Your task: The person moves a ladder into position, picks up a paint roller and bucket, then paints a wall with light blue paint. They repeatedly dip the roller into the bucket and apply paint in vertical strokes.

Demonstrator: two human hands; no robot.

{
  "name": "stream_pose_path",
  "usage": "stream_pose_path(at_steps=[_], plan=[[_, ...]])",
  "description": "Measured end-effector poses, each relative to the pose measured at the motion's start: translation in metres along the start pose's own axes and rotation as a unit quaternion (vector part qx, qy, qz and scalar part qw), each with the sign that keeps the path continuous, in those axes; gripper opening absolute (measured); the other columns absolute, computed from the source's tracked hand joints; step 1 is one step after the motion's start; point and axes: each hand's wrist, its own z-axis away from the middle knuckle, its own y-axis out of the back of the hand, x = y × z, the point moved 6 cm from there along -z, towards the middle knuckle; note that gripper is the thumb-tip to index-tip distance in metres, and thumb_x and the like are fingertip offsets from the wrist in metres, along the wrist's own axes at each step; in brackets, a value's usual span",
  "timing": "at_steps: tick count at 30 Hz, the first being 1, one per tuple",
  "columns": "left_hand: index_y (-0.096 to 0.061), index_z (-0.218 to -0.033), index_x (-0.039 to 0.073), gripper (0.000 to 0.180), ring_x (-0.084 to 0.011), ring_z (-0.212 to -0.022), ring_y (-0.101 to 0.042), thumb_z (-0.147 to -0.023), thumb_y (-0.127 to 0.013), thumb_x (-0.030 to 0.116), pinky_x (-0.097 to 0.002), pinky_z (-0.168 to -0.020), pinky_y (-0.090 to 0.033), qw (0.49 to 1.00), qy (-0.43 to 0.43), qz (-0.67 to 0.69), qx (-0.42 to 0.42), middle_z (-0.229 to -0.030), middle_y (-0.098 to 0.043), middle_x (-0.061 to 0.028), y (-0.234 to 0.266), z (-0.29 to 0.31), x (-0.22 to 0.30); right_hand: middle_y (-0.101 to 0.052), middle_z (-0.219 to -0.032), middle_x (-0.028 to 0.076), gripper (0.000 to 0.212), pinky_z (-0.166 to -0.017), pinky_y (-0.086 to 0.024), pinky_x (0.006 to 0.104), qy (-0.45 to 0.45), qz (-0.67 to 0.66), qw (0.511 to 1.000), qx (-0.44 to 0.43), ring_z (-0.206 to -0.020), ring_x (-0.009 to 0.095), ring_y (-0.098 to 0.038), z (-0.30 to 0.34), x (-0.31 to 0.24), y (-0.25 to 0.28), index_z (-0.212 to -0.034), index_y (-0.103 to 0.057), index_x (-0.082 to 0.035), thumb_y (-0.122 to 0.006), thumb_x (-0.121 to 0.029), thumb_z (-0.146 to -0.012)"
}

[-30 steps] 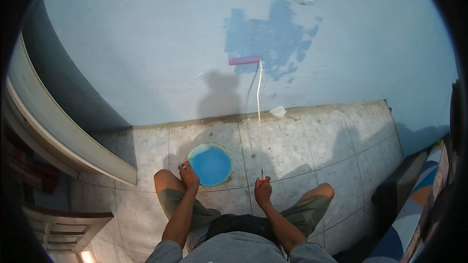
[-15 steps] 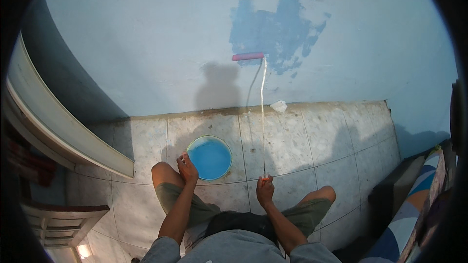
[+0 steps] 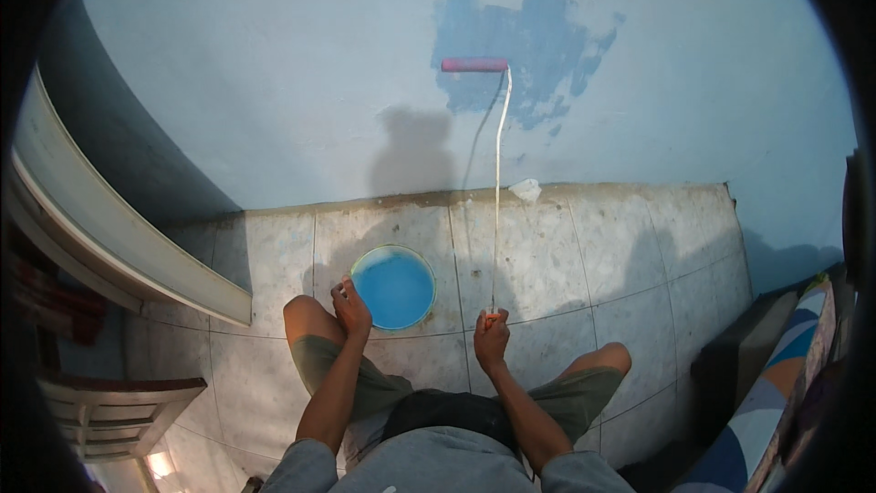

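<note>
My right hand (image 3: 492, 336) is closed round the orange handle end of a paint roller (image 3: 474, 65). Its long pale rod (image 3: 498, 151) runs up to a pink roller sleeve, which lies level over the lower left of a darker blue painted patch (image 3: 511, 32) on the pale blue wall. To the left, a round paint bucket (image 3: 433, 297) with blue paint (image 3: 394, 288) stands on the floor beside my left knee. My left hand (image 3: 351, 309) is at the bucket's left rim with its fingers bent closed on it; the palm side is partly hidden.
Pale floor tiles (image 3: 538, 246) meet the wall, with a white scrap (image 3: 526, 189) at the joint. At the left are a curved-looking pale panel (image 3: 137, 228) and a slatted wooden piece (image 3: 128, 411). Patterned fabric (image 3: 766, 402) and a dark box-like object (image 3: 730, 338) stand at the right.
The roller sleeve has moved up the wall and slightly right, onto the painted patch. My right hand has moved slightly up with the handle. My left hand stays at the bucket rim.
</note>
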Motion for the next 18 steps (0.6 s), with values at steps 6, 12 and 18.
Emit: stream_pose_path(at_steps=[6, 12, 18], plan=[[-0.048, -0.109, -0.005, 0.064, -0.0344, -0.094, -0.054, -0.086, -0.036, 0.053, -0.0409, -0.082, -0.041, 0.999, 0.015, -0.027, 0.006, -0.103, -0.054, -0.0239, 0.002, 0.001, 0.001, -0.055, -0.065, 0.021, 0.033, -0.053, -0.044, 0.0429, -0.015, 0.014, 1.000, -0.006, -0.060, 0.037, -0.057, 0.013, 0.011, 0.011, -0.101, -0.041, 0.007, -0.056, -0.017, -0.084], [-0.047, -0.110, -0.005, 0.065, -0.0345, -0.095, -0.053, -0.086, -0.036, 0.054, -0.0415, -0.082, -0.040, 1.000, 0.017, 0.008, -0.005, -0.105, -0.053, -0.0245, 0.000, 0.000, -0.001, -0.057, -0.067, 0.019, 0.031, -0.053, -0.044, 0.0426, 0.000, 0.013, 1.000, 0.011, -0.061, 0.037, -0.058, -0.005, 0.000, 0.004, -0.100, -0.041, 0.005, -0.056, -0.017, -0.084], [-0.046, -0.111, -0.005, 0.065, -0.0352, -0.096, -0.054, -0.086, -0.036, 0.054, -0.0416, -0.083, -0.041, 1.000, 0.012, -0.012, -0.001, -0.105, -0.054, -0.0248, 0.000, -0.001, -0.001, -0.055, -0.063, 0.017, 0.029, -0.052, -0.043, 0.0403, 0.002, 0.048, 0.999, 0.020, -0.057, 0.032, -0.057, 0.005, 0.029, 0.012, -0.098, -0.041, 0.006, -0.055, -0.016, -0.085]])
